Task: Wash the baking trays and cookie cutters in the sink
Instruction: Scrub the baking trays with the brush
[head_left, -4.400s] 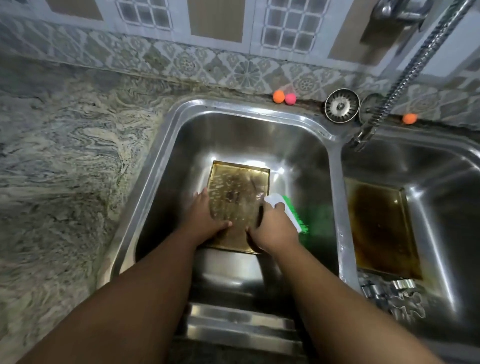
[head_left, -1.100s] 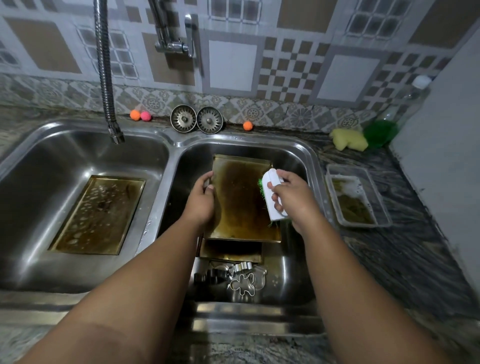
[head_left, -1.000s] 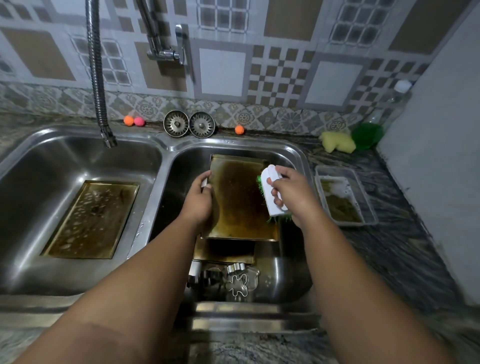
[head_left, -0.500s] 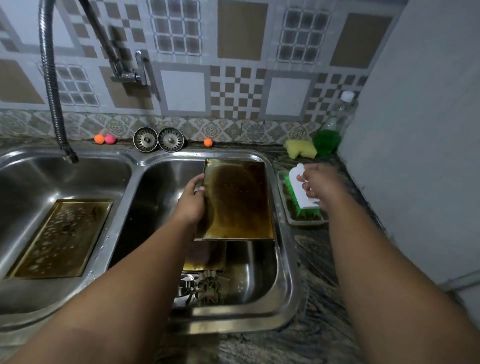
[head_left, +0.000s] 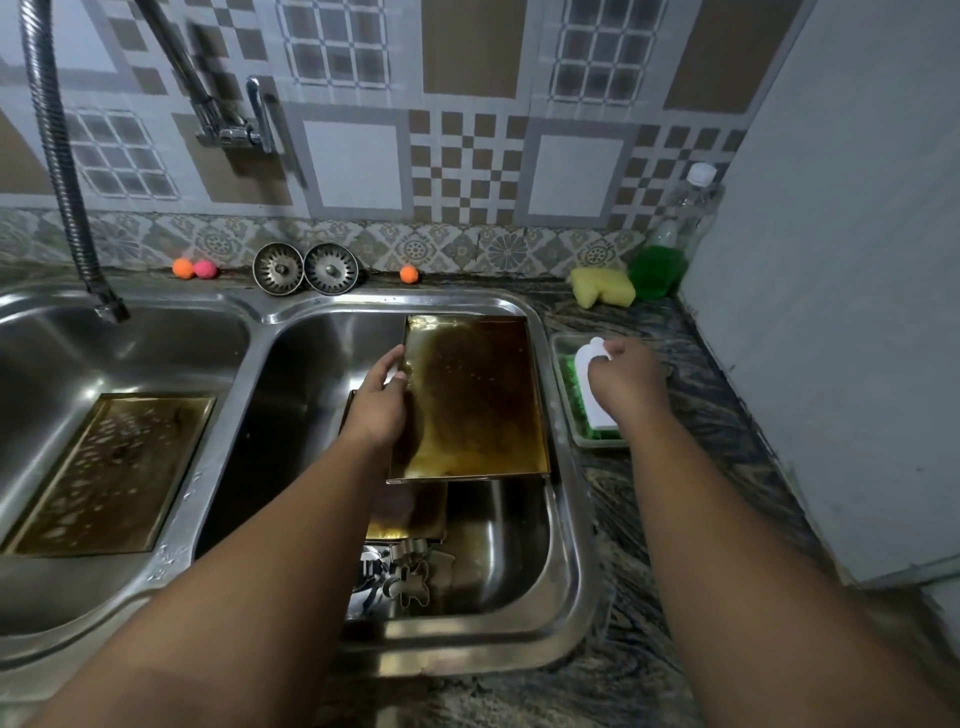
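Observation:
My left hand (head_left: 382, 402) grips the left rim of a greasy brown baking tray (head_left: 470, 400), held raised over the right sink basin (head_left: 569, 561). Under it lies a second tray (head_left: 410, 514), mostly hidden. Several metal cookie cutters (head_left: 402, 579) sit at the basin's near end. Another soapy tray (head_left: 111, 470) lies flat in the left basin (head_left: 52, 364). My right hand (head_left: 626, 379) holds a white scrub brush (head_left: 592, 384) with green bristles, bristles down in a small clear tub (head_left: 563, 395) on the counter to the right of the sink.
A flexible tap hose (head_left: 60, 161) hangs over the left basin. Two drain strainers (head_left: 304, 268) and small orange and pink balls (head_left: 195, 268) line the back ledge. A yellow sponge (head_left: 602, 286) and a bottle of green liquid (head_left: 665, 254) stand in the right corner by a wall.
Earlier I scrubbed the tray in the left basin. Then my left hand took a tray in the right basin, and my right hand carried the brush right into the counter tub.

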